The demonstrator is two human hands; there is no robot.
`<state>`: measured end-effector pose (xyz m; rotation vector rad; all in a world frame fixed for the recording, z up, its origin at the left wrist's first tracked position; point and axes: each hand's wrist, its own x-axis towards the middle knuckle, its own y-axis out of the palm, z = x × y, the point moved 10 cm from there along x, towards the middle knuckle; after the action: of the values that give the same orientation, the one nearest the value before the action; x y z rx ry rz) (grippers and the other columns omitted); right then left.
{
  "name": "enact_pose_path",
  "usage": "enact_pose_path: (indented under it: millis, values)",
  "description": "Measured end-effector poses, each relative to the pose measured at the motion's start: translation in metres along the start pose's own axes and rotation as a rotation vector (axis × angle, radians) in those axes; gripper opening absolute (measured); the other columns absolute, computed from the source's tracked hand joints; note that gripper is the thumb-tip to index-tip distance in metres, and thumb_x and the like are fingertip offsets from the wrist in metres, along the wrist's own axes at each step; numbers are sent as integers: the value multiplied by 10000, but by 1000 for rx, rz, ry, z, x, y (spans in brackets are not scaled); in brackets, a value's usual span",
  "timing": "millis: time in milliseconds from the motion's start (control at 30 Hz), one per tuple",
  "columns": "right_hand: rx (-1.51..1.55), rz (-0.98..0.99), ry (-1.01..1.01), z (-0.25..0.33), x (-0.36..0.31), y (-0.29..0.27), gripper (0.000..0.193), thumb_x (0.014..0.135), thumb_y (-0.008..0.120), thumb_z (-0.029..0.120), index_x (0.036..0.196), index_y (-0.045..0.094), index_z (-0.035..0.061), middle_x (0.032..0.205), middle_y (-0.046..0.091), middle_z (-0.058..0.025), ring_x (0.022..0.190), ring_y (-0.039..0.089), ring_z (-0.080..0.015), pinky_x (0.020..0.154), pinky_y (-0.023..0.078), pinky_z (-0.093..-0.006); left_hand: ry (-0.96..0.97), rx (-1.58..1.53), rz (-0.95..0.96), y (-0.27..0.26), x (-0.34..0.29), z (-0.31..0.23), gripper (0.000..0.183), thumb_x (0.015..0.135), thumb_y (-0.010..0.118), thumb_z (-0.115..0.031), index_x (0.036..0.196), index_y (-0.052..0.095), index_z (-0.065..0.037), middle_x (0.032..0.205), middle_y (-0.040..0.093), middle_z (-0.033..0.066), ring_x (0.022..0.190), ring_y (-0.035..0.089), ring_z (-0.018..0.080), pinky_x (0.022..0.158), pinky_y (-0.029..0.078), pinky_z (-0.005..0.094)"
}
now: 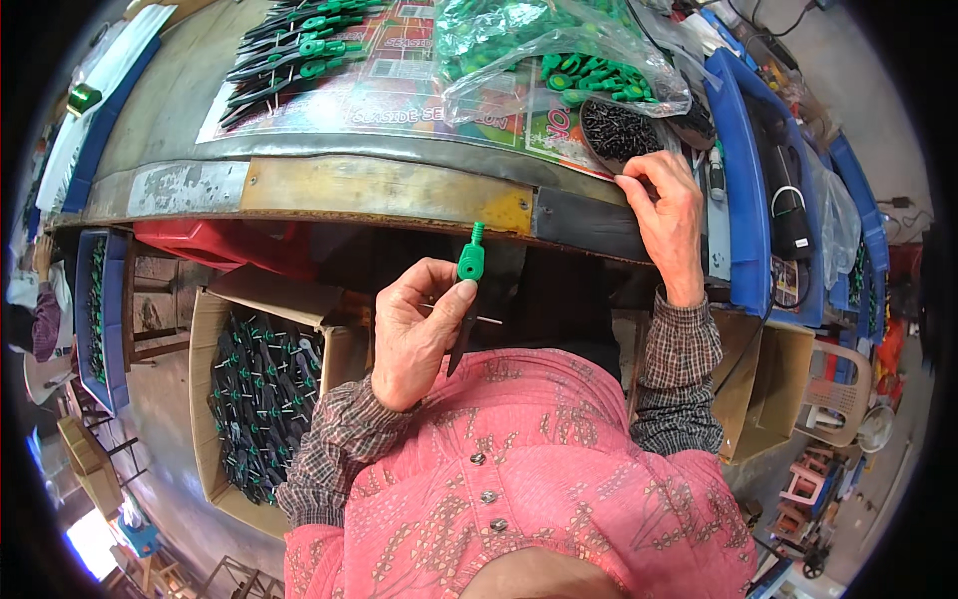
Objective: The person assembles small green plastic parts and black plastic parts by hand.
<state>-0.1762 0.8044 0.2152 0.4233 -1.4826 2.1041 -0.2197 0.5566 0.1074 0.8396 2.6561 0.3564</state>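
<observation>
Our left hand (414,334) grips the light, stiff compass (467,290) by its green head; our right hand (667,215), fingers curled, seemingly pinches screws (619,130).

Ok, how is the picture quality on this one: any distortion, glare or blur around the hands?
Head view: strong fisheye, the workbench edge bows and the corners go black; daylight is even, with glare on the clear plastic bag; the left hand holding a green-headed compass and the right hand by the dish of dark screws are sharp.

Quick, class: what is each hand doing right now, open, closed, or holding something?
Left hand: closed, holding a green-and-black compass.
Right hand: fingers pinched at the tray of small black parts; a held part cannot be told.
</observation>
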Motion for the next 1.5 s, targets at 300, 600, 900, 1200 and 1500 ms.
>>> enact_pose_path:
  millis: [300,600,900,1200,1500]
  values:
    - [476,4,-17,72,-15,4,109,775,709,-28,852,640,6,841,626,-69,667,587,-132,518,465,-253,112,11,-45,-2,4,-28,115,935,611,-110,973,596,-2,671,536,-31,493,403,20,443,322,175]
    - [1010,111,124,103,-13,30,146,775,719,-44,894,643,-7,854,636,-67,740,633,-121,634,522,-231,215,26,-63,0,7,-61,130,906,663,-93,963,626,18,786,600,-34,629,460,-2,526,371,169]
    - [962,40,-31,126,-7,34,159,764,728,-38,891,657,24,869,617,-63,723,604,-130,615,495,-241,223,49,-74,2,3,-62,125,899,658,-68,974,634,30,838,633,-6,735,521,23,653,442,188]
    - [896,25,-21,123,-12,41,172,749,747,-15,891,662,36,850,623,-59,721,601,-145,611,486,-252,225,72,-90,0,3,-55,114,890,659,-54,967,635,26,832,632,-6,730,522,24,652,445,191]
    - [804,-30,-92,127,-14,39,172,748,750,-4,884,655,42,825,634,-71,718,616,-171,628,498,-265,350,366,-248,-6,-5,-60,112,858,666,-20,960,636,17,804,616,50,700,571,80,644,464,213]
